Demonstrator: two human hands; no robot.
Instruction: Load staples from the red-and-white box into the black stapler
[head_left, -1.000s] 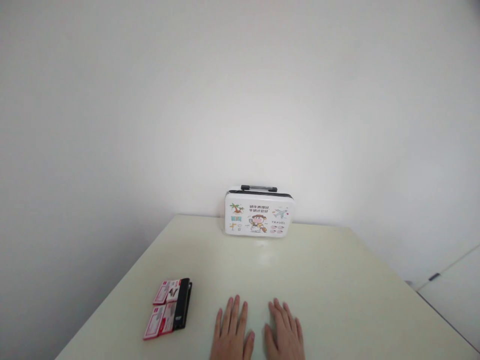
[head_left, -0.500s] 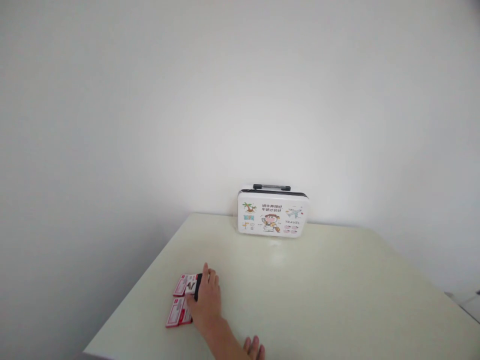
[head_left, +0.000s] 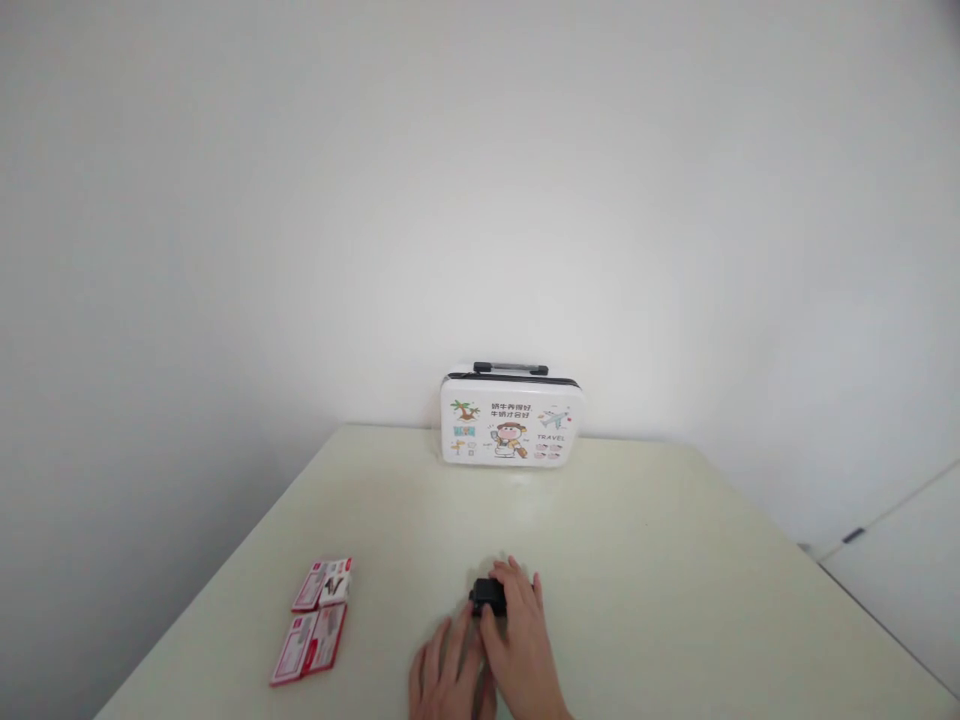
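A small black blocky object point(head_left: 489, 595) rests on the table near its front middle, partly covered by my fingers. My right hand point(head_left: 523, 640) grips it from the right, thumb along the near side and fingers over the top. My left hand point(head_left: 448, 672) lies palm down at the lower left of it, fingers stretched out and one fingertip close to the object's left end; I cannot tell if they touch. To the left, several flat red-and-white boxes point(head_left: 322, 638) lie grouped together, one with a dark tool pictured on it.
A white case point(head_left: 512, 452) with cartoon prints and a black handle stands upright at the back of the pale table point(head_left: 637, 540), near the wall. A dark cable clip point(head_left: 853, 535) shows on the right wall.
My right hand has moved right, away from the boxes, and the black object is now in front of me. My left hand has come further into view. The view has shifted slightly right.
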